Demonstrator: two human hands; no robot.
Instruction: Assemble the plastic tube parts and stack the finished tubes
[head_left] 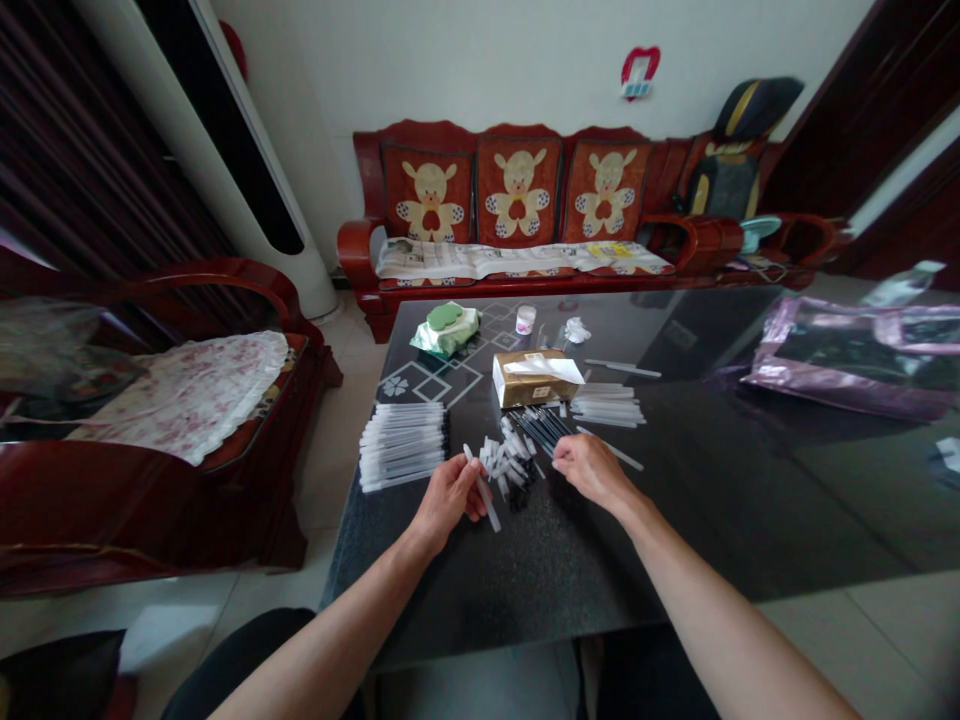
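My left hand (454, 492) is closed around a translucent white pen barrel (484, 496), which slants between thumb and fingers. At the near end of a fan of dark pen refills (543, 424), my right hand (589, 466) has its fingertips pinched together. What they grip, if anything, is hidden. Between the hands lies a loose heap of white and black pen caps (510, 466). Left of them, a row of white pens (403, 446) with dark ends lies side by side. More empty-looking barrels (609, 403) are stacked beyond my right hand, and one loose barrel (611, 449) lies beside it.
On the dark glossy table (480, 590) stand a gold tissue box (537, 378), a green wipes pack (446, 330) and a small white jar (526, 320). A crumpled tissue (576, 330) lies behind the box. A purple-edged clear bag (855, 360) sits at the right. A wooden sofa (517, 285) stands beyond.
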